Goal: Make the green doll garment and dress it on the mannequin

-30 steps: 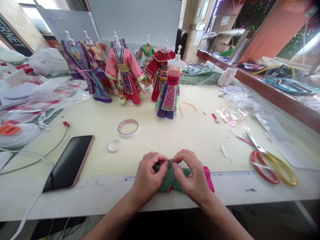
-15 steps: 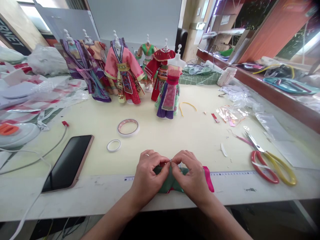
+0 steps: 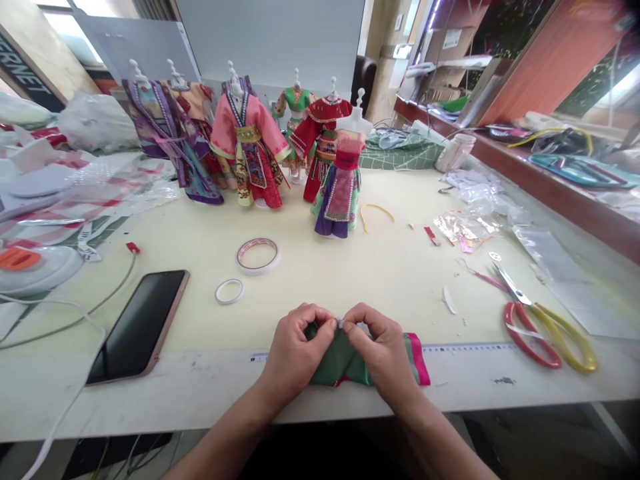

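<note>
Both of my hands pinch at the upper edge of a small green cloth piece (image 3: 343,360) with a pink border at its right end. My left hand (image 3: 301,347) is closed, thumb against forefinger, beside a tiny whitish bit (image 3: 341,323) between the fingertips. My right hand (image 3: 377,350) is closed the same way from the other side, its fingertips nearly touching the left ones. The cloth lies over a ruler strip (image 3: 465,348) along the table's front. What exactly the fingertips grip is too small to name.
Scissors (image 3: 543,327) with red and yellow handles lie at right. Two tape rolls, one large (image 3: 257,267) and one small (image 3: 229,301), lie left of centre, near a phone (image 3: 137,327) and a white cable (image 3: 90,360). Dressed doll stands (image 3: 250,160) line the back.
My fingertips have parted slightly, and the whitish bit between them shows more. My left fingers are curled more, and more of the green cloth is visible. The surroundings shift slightly in view.
</note>
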### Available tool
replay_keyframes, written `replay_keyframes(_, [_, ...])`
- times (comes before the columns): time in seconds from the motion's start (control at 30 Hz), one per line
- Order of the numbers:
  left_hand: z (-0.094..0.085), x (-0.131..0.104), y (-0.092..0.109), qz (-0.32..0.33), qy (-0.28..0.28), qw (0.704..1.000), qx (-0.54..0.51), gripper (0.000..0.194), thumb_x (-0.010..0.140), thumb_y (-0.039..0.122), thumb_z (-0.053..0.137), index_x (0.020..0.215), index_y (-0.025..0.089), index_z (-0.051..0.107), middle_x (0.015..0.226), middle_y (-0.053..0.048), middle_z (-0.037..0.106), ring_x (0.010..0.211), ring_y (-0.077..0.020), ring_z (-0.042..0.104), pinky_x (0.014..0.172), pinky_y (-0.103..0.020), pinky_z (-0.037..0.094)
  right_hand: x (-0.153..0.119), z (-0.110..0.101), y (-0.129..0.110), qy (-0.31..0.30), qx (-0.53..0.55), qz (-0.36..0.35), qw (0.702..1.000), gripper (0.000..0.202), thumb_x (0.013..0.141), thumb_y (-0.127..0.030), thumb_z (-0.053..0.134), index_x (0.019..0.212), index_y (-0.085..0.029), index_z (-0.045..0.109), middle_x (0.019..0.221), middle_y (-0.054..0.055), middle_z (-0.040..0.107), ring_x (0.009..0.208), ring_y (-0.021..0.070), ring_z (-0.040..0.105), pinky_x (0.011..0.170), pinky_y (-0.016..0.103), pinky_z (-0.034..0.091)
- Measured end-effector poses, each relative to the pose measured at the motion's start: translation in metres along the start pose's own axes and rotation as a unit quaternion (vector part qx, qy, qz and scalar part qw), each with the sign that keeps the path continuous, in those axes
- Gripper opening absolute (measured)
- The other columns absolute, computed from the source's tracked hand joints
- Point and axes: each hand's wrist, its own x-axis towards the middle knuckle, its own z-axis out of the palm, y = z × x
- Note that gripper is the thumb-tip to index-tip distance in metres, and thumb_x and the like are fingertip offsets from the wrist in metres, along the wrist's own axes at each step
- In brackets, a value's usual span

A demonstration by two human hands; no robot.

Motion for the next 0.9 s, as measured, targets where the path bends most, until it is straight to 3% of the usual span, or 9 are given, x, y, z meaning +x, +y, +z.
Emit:
replay_keyframes(0.23, [0.0003, 0.0003, -0.0007, -0.061, -0.018, 0.993, -0.096, 0.019, 0.08, 0.029, 0.053, 0.069, 0.015, 0.06, 0.064, 0.001, 0.056, 0.062, -0.0109, 0.049, 0.056, -0.02, 0.039, -0.0003, 0.0019, 0.0073, -0.001, 0.054, 0.03, 0.998, 0.016, 0.075, -0.025, 0.053, 0.061, -0.018, 0.052, 0.059, -0.003, 0.046, 0.06, 0.0108, 0.04, 0.057, 0.024, 0.033])
replay_keyframes(0.47, [-0.0024, -0.0001, 0.0004, -0.064, -0.031, 0.99, -0.122, 0.024, 0.083, 0.033, 0.05, 0.069, 0.015, 0.059, 0.066, 0.0, 0.053, 0.062, -0.0107, 0.046, 0.054, -0.02, 0.039, -0.0005, 0.0032, 0.0094, -0.004, 0.087, 0.052, 0.995, 0.017, 0.075, -0.027, 0.055, 0.062, -0.017, 0.053, 0.059, -0.003, 0.047, 0.059, 0.0103, 0.04, 0.056, 0.023, 0.033])
replay_keyframes(0.6, [-0.0035, -0.0006, 0.0005, -0.05, -0.024, 0.993, -0.105, 0.028, 0.084, 0.035, 0.046, 0.067, 0.016, 0.058, 0.064, 0.0, 0.052, 0.061, -0.0112, 0.047, 0.054, -0.021, 0.039, 0.0002, 0.0028, 0.0084, -0.003, 0.073, 0.046, 0.996, 0.017, 0.075, -0.027, 0.055, 0.061, -0.017, 0.053, 0.059, -0.003, 0.048, 0.058, 0.0104, 0.041, 0.055, 0.023, 0.034])
replay_keyframes(0.9, [0.0002, -0.0007, -0.0008, 0.01, 0.015, 1.0, 0.002, 0.015, 0.078, 0.024, 0.053, 0.067, 0.017, 0.062, 0.068, -0.001, 0.062, 0.068, -0.0143, 0.056, 0.065, -0.024, 0.043, -0.0011, 0.0035, 0.0022, -0.006, 0.004, 0.009, 1.0, 0.017, 0.075, -0.025, 0.054, 0.06, -0.018, 0.052, 0.058, -0.003, 0.05, 0.059, 0.0109, 0.043, 0.056, 0.023, 0.035])
